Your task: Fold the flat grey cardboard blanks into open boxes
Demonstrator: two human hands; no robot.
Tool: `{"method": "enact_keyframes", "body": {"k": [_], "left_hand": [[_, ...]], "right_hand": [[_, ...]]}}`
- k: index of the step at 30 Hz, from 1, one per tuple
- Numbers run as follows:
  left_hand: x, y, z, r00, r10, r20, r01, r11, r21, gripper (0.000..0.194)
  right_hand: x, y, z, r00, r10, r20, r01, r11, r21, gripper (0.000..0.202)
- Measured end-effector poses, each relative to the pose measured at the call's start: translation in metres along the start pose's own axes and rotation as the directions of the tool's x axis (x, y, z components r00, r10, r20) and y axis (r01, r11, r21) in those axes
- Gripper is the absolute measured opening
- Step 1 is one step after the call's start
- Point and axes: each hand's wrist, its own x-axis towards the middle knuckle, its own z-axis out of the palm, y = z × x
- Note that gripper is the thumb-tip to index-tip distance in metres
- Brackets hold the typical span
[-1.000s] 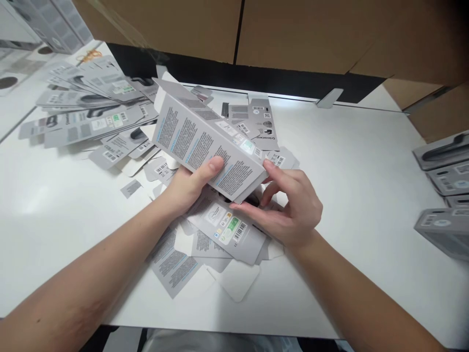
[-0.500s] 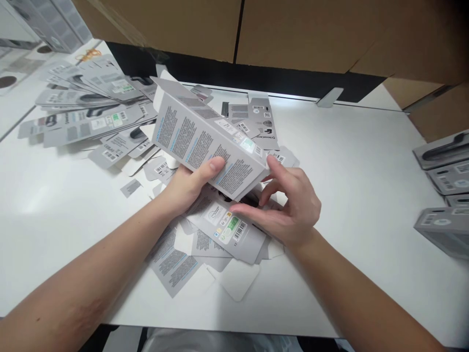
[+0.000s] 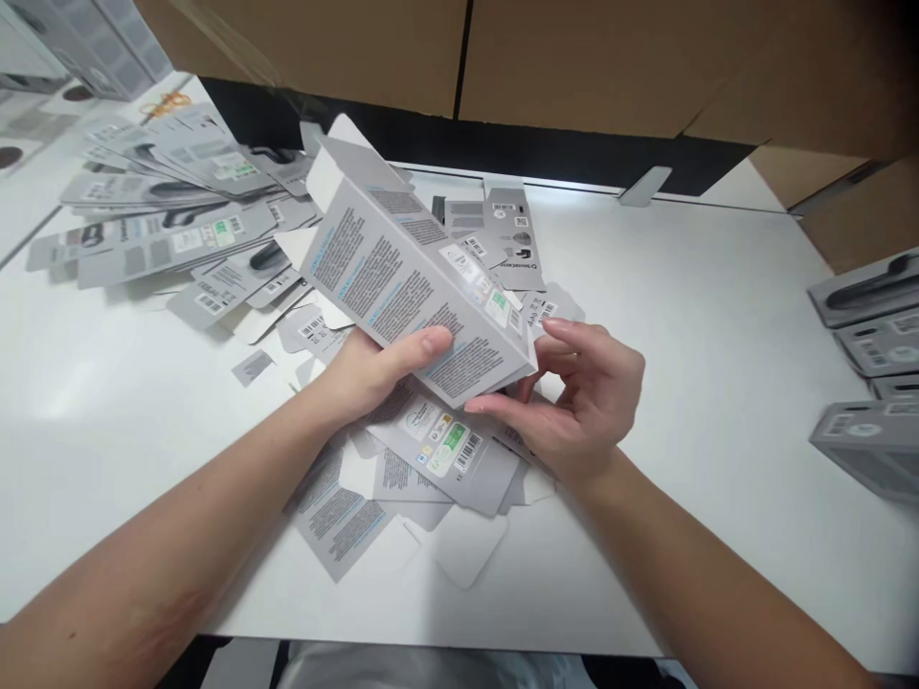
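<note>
A grey printed carton (image 3: pixel 402 268) is held tilted above the pile, its far end open with white flaps sticking out. My left hand (image 3: pixel 373 373) grips it around the lower side, thumb lying on the text panel and fingers hidden beneath. At the carton's near end is my right hand (image 3: pixel 581 402), its fingers curled and its thumb at the lower edge of that end. Whether those fingers pinch a flap is hidden from me. Under both hands lie flat, unfolded cartons (image 3: pixel 445 450), overlapping in a loose heap.
More flat cartons (image 3: pixel 165 234) fan out at the left. Folded-up boxes (image 3: pixel 872 440) stand at the right edge of the white table (image 3: pixel 689 344). Large brown cardboard boxes (image 3: pixel 574 67) form a wall at the back. Orange rubber bands (image 3: pixel 167 103) lie at the far left.
The carton has opened from a flatter shape into a box form, its far flaps spreading. My right hand has shifted slightly right and its fingers have curled in more.
</note>
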Motion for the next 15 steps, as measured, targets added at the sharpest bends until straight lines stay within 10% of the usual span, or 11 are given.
{"method": "enact_keyframes", "body": {"k": [15], "left_hand": [[0.002, 0.006, 0.001, 0.997, -0.082, -0.003, 0.082, 0.993, -0.081, 0.080]], "right_hand": [[0.006, -0.007, 0.000, 0.999, -0.016, -0.027, 0.017, 1.000, 0.008, 0.076]]}}
